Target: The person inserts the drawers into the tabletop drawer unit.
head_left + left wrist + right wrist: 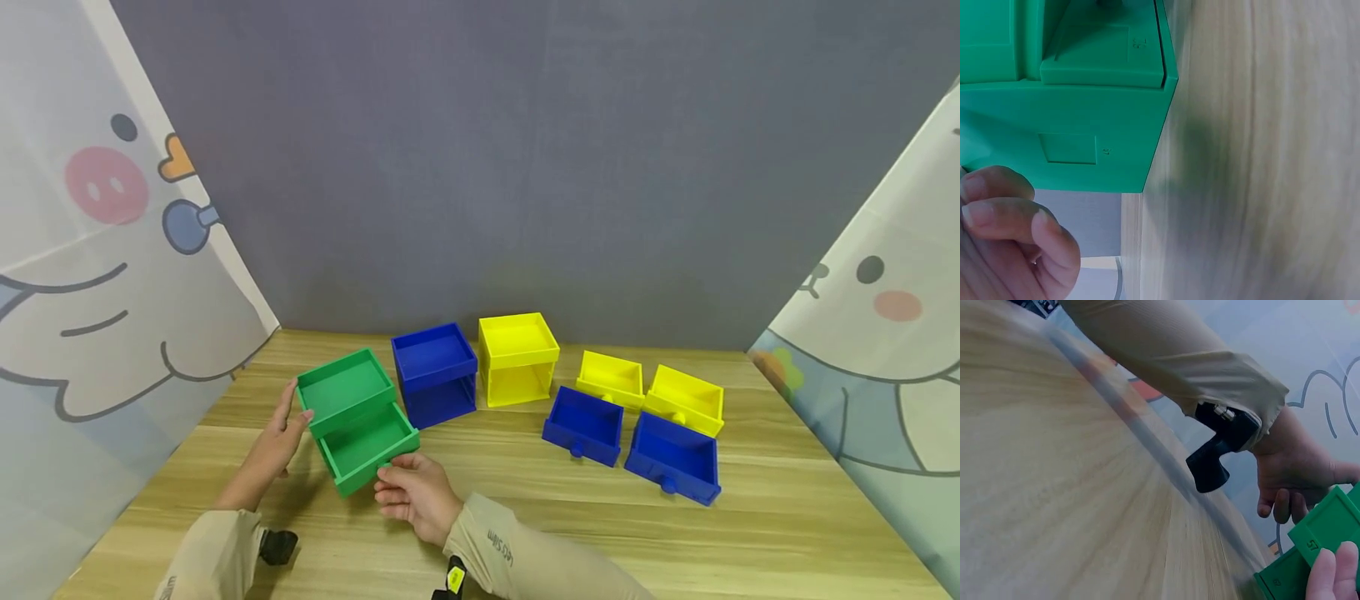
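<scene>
A green drawer cabinet (347, 390) with a tray-like top stands at the left of the table. Its upper green drawer (367, 440) sticks out at the front. Thumb and fingers of my right hand (420, 498) pinch the knob on that drawer's front. My left hand (272, 446) is at the cabinet's left side, its thumb touching the top rim and its index finger lying along the side. In the left wrist view the other fingers (1007, 212) hang loosely bent beside the cabinet wall, and a lower drawer front (1104, 53) sits inside the frame.
A blue cabinet (435, 354) and a yellow cabinet (517, 337) stand right of the green one, their fronts without drawers. Farther right lie two yellow drawers (611, 375) and two blue drawers (672, 458). A grey wall (525, 167) rises behind the wooden table (510, 492).
</scene>
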Demonstrator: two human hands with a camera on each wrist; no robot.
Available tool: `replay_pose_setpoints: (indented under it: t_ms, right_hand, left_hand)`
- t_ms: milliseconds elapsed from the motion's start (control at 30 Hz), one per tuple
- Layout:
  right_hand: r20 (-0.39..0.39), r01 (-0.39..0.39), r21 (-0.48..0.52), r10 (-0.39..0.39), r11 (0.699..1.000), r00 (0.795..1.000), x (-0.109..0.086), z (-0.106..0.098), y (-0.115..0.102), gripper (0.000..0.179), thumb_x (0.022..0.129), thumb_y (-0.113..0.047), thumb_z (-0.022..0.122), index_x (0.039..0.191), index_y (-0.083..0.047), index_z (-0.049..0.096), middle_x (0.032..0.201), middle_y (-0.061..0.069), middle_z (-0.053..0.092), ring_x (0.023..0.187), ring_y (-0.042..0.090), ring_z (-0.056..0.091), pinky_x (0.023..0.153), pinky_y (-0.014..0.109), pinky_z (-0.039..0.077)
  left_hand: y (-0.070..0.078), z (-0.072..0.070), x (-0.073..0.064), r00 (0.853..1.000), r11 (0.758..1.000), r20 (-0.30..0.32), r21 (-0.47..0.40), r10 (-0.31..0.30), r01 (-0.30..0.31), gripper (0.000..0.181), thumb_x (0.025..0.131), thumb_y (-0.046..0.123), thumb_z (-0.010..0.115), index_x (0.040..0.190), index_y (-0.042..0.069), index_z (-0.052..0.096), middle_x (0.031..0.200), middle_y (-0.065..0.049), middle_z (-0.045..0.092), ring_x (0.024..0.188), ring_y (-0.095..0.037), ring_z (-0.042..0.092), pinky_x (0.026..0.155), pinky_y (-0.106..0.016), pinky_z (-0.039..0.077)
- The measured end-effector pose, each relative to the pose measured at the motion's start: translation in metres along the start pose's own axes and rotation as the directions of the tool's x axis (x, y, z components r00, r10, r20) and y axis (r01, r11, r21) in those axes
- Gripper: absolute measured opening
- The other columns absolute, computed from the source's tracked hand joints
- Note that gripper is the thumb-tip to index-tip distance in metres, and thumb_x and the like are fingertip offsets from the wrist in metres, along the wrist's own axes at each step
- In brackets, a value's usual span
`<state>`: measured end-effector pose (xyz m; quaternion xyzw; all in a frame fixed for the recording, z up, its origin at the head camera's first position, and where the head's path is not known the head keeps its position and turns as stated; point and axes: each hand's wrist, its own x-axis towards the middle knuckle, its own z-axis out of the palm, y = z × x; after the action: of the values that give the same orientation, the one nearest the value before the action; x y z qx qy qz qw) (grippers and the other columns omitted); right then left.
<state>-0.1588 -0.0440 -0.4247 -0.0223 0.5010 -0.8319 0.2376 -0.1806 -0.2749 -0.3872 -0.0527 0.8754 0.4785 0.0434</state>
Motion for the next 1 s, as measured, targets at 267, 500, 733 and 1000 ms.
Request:
replay_pose_setpoints:
  t_ms: [267, 500, 733, 1000]
  right_hand:
    - [-0.076, 0.04, 0.043, -0.037, 0.998, 0.996, -0.001, 0.005, -0.001, 0.016, 0.086, 0.007, 0.061, 0.096, -0.004, 0.055, 0.074, 0.003, 0.066, 0.061, 0.007, 0.063, 0.054, 0.021, 0.051]
    - [-0.118, 0.057, 0.062, -0.049, 0.996, 0.992, 0.002, 0.008, 0.001, 0.017, 0.083, 0.013, 0.062, 0.09, -0.002, 0.058, 0.076, 0.009, 0.065, 0.064, 0.01, 0.063, 0.061, 0.021, 0.053]
    - [-0.104, 0.08, 0.063, -0.073, 0.995, 0.992, 0.003, 0.015, -0.001, 0.016, 0.084, 0.012, 0.062, 0.093, 0.001, 0.056, 0.076, 0.009, 0.064, 0.066, 0.011, 0.063, 0.066, 0.023, 0.053]
    - [-0.12, 0.096, 0.074, -0.087, 0.993, 0.989, 0.007, 0.019, -0.003, 0.016, 0.083, 0.014, 0.06, 0.091, 0.001, 0.055, 0.075, 0.008, 0.062, 0.064, 0.01, 0.062, 0.065, 0.021, 0.052]
  left_hand:
    - [0.002, 0.0, 0.0, 1.0, 1.0, -0.002, -0.017, 0.012, -0.012, 0.071, 0.103, 0.04, 0.03, 0.15, 0.028, -0.021, 0.148, -0.041, 0.006, 0.101, -0.056, 0.049, 0.047, -0.036, 0.045]
    - [-0.001, 0.0, -0.001, 1.0, 1.0, 0.001, -0.005, 0.004, -0.004, 0.071, 0.103, 0.042, 0.03, 0.15, 0.029, -0.021, 0.148, -0.041, 0.006, 0.104, -0.052, 0.048, 0.045, -0.033, 0.042]
    - [0.0, 0.0, 0.0, 1.0, 1.0, 0.015, -0.026, 0.001, -0.001, 0.071, 0.103, 0.043, 0.029, 0.149, 0.029, -0.023, 0.15, -0.038, 0.0, 0.124, -0.065, 0.026, 0.057, -0.044, 0.049]
    - [0.0, 0.0, 0.0, 1.0, 1.0, 0.006, -0.028, -0.006, 0.006, 0.071, 0.103, 0.041, 0.03, 0.15, 0.029, -0.022, 0.149, -0.04, 0.003, 0.119, -0.062, 0.034, 0.051, -0.038, 0.047]
